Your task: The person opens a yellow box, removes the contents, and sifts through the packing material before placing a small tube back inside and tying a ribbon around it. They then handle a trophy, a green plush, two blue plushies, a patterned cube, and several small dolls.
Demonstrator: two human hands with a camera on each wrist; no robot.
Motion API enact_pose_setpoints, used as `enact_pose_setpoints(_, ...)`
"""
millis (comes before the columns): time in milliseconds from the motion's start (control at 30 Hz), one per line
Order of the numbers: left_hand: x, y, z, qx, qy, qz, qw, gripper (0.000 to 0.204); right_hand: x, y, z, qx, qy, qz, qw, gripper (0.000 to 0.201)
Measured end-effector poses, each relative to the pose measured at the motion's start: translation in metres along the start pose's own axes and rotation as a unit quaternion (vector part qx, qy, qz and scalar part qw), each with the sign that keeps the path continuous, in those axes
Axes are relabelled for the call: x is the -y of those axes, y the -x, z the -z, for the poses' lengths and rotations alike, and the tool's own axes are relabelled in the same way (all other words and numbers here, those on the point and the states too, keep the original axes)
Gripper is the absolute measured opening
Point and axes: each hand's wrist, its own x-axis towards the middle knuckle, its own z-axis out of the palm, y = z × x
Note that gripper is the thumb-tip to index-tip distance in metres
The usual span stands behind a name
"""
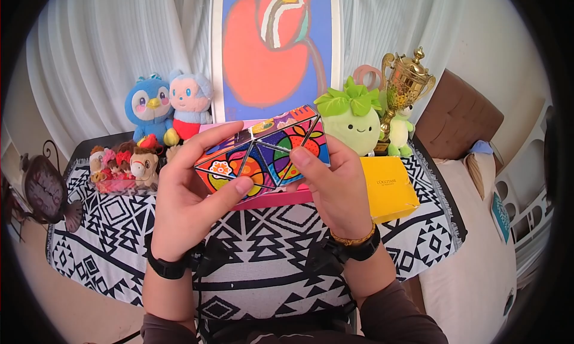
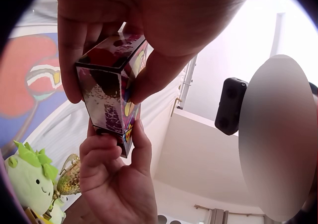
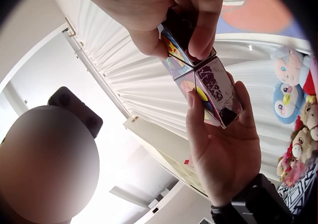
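A colourful folding puzzle cube (image 1: 269,158), opened into a long block of triangular facets with bold printed fruit and flower patterns, is held up in front of the chest by both hands. My left hand (image 1: 192,194) grips its left end, thumb on the near face and fingers behind. At the right end my right hand (image 1: 342,188) pinches it, thumb pressed on the front facets. In the left wrist view the puzzle (image 2: 102,87) shows a dark, shiny patterned end. The right wrist view shows a seam across the puzzle (image 3: 216,90) between the two hands.
Behind the hands lies a pink box (image 1: 272,199) on a black-and-white patterned cloth (image 1: 257,278). A yellow box (image 1: 391,188), a green plush (image 1: 350,126) and a gold trophy (image 1: 406,81) stand right. Blue plush toys (image 1: 149,108) and small dolls (image 1: 119,167) sit left.
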Motion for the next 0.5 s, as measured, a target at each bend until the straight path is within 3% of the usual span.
enact_pose_setpoints(500,0.0015,0.0011,-0.0006,-0.011,-0.025,-0.018,0.999,0.054,0.0002,0.0001,0.0004,0.001,0.047,0.012,0.999,0.03)
